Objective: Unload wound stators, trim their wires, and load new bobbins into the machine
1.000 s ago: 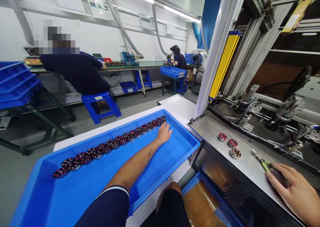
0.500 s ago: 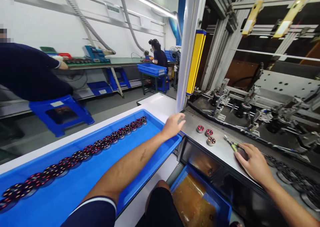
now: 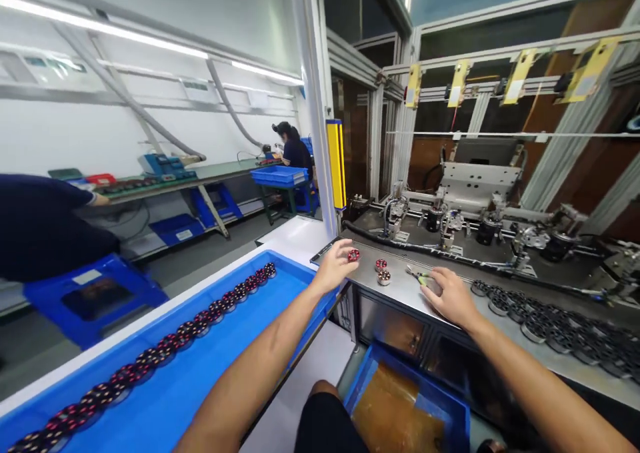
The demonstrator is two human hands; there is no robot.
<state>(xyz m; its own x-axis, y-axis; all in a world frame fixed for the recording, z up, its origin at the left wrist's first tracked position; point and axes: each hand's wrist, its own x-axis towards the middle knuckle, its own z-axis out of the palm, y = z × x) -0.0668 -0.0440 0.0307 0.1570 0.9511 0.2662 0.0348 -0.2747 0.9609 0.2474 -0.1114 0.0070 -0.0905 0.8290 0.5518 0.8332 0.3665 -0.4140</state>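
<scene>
My left hand (image 3: 336, 267) is at the near left end of the metal ledge, thumb and fingers closed around a red-and-black motor stator (image 3: 353, 256). A second red stator (image 3: 381, 265) and a copper-coloured one (image 3: 384, 278) stand close together on the ledge, just right of that hand. My right hand (image 3: 453, 298) rests low over the ledge, its thumb and fingers around the green handles of small cutting pliers (image 3: 419, 275). The jaws point left toward the two standing stators. Part of the handles is hidden under my fingers.
A blue tray (image 3: 220, 346) on the left holds a long row of stators. Many dark rings (image 3: 555, 326) crowd the ledge (image 3: 400, 300) at right. Machine fixtures (image 3: 450, 220) lie behind, and a blue bin (image 3: 460, 413) sits below. Two people work at the far left bench.
The view has swung right and up. My left hand, empty before, has closed on the leftmost stator and drawn it slightly away from the other two. My right hand stays at the pliers.
</scene>
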